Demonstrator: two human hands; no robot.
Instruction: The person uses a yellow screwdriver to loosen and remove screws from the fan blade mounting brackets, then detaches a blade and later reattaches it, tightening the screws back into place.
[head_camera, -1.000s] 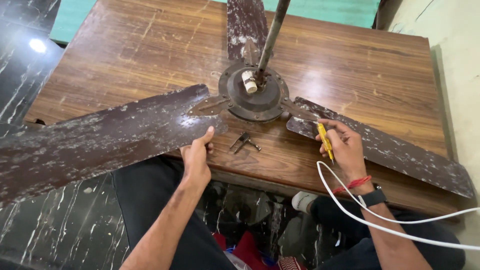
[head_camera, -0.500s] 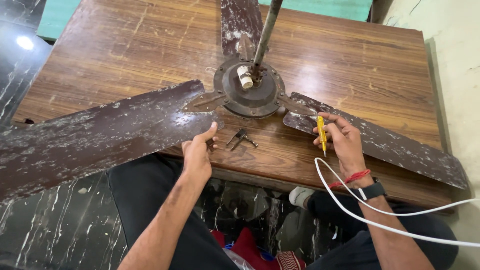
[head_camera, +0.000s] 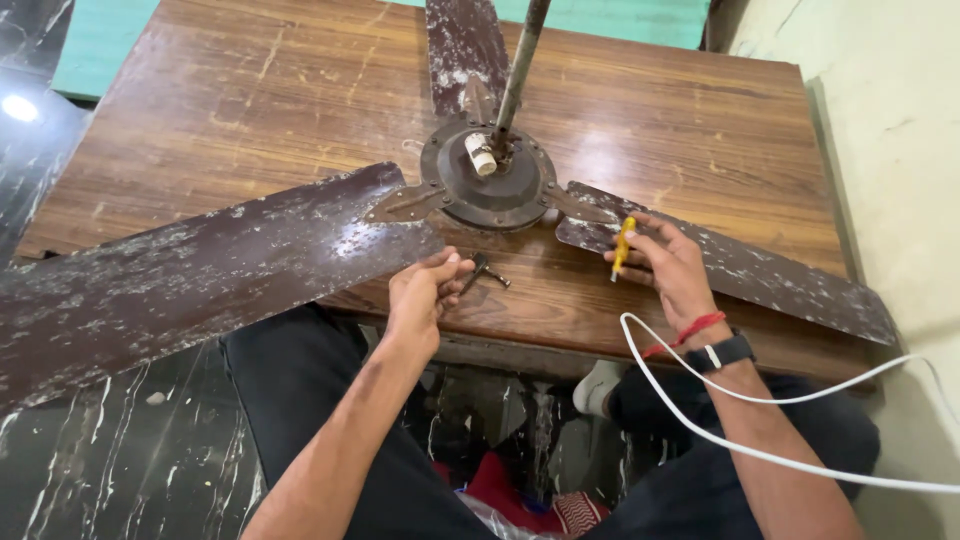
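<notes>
A dusty brown ceiling fan lies on a wooden table, its round motor hub in the middle with a down rod rising from it. My left hand rests at the table's front edge, its fingertips touching small dark screws below the hub. My right hand holds a yellow-handled screwdriver over the right blade. The long left blade juts out past the table edge. A third blade points away from me.
A white cable loops across my right forearm and runs off to the right. A dark marbled floor lies on the left, a pale wall on the right. My dark-trousered legs are below the table edge, with red cloth between them.
My left hand slid right off the left blade's edge to the small screws and curled its fingers on them. My right hand with the screwdriver stayed on the right blade.
</notes>
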